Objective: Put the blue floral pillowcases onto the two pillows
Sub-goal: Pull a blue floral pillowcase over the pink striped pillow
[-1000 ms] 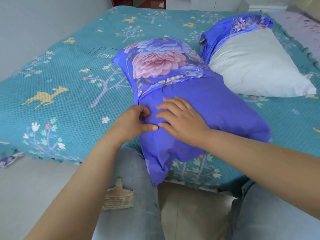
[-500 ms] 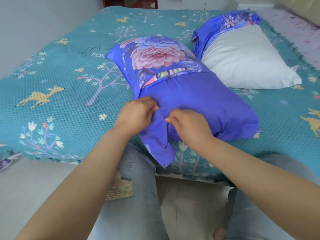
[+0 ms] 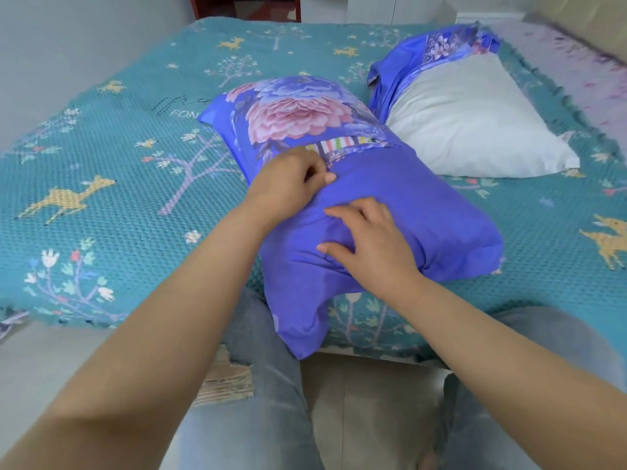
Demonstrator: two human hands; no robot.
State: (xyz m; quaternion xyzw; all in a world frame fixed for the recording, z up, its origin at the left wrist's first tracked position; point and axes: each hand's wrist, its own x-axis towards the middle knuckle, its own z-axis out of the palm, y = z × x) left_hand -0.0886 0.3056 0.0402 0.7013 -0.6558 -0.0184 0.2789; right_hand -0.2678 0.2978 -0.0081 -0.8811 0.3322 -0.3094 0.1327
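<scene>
The left hand (image 3: 288, 184) pinches the case (image 3: 390, 198) at its flap to tuck it, while the right hand (image 3: 369, 242) presses flat, fingers spread, steadying the pillow inside.

The white pillow (image 3: 468, 123) is half hidden under its pillowcase (image 3: 407, 62); the left hand (image 3: 288, 184) hides its fingertips.

Two pillows: one cased (image 3: 390, 198), one bare white (image 3: 475, 130); two hands (image 3: 288, 188) (image 3: 369, 242).
</scene>
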